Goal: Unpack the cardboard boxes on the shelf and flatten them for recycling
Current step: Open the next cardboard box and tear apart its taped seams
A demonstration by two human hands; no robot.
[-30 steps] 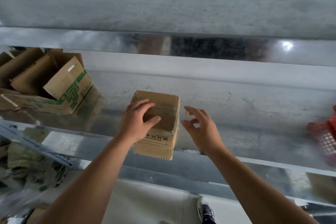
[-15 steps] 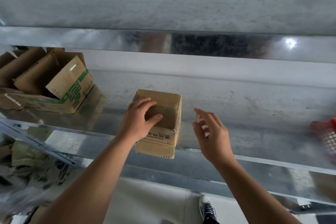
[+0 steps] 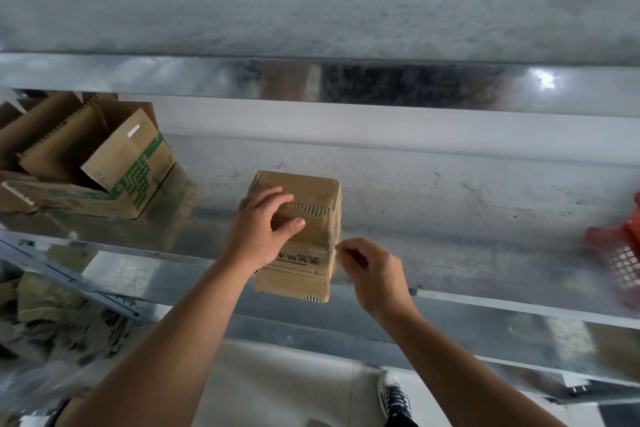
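Observation:
A small brown cardboard box (image 3: pixel 311 191) with dark printed characters on its front stands at the front edge of the shiny metal shelf (image 3: pixel 450 253). My left hand (image 3: pixel 258 229) grips the box from above, fingers over its top and thumb on the front face. My right hand (image 3: pixel 374 274) is at the box's right front corner, its fingertips pinched together against that edge. I cannot tell whether it pinches tape or the cardboard itself.
An opened cardboard box with green print (image 3: pixel 121 163) sits among other opened boxes at the shelf's left end. A red mesh basket (image 3: pixel 620 253) is at the right edge. Crumpled material (image 3: pixel 45 305) lies on the lower shelf. A shoe (image 3: pixel 393 395) shows on the floor.
My right hand has moved down and in from open air beside the box and has closed its fingers at the box's right front corner. My left hand has stayed on the box.

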